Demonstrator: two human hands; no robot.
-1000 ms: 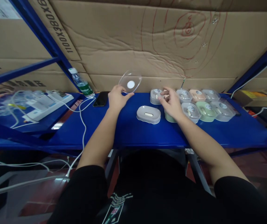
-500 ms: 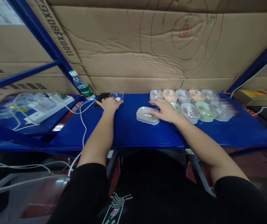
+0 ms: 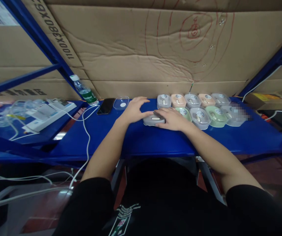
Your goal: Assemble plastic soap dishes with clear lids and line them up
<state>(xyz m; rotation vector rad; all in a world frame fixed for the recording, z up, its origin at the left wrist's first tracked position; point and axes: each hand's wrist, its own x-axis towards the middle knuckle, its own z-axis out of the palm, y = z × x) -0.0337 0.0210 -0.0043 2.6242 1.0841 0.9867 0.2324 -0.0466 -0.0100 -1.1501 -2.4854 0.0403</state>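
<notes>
A small grey plastic box (image 3: 153, 120) with a pale oval piece on top lies on the blue table in front of me. My right hand (image 3: 172, 118) grips its right end, fingers over the far edge and thumb at the near side. My left hand (image 3: 136, 110) is held at the box's left, fingers spread and thumb close to the box; I cannot tell whether it touches. Further left, a clear plastic lid (image 3: 119, 104) with a white round sticker lies flat beside a black phone (image 3: 105, 106).
Several lidded boxes in grey, peach and green, such as the green box (image 3: 217, 117), stand in two rows at the right. A water bottle (image 3: 88, 94) leans at the back left near a white cable (image 3: 88, 137). A cardboard wall (image 3: 121, 42) closes off the back.
My left hand has left the clear lid and moved right to the grey box. My right hand has closed further over the box's right end.
</notes>
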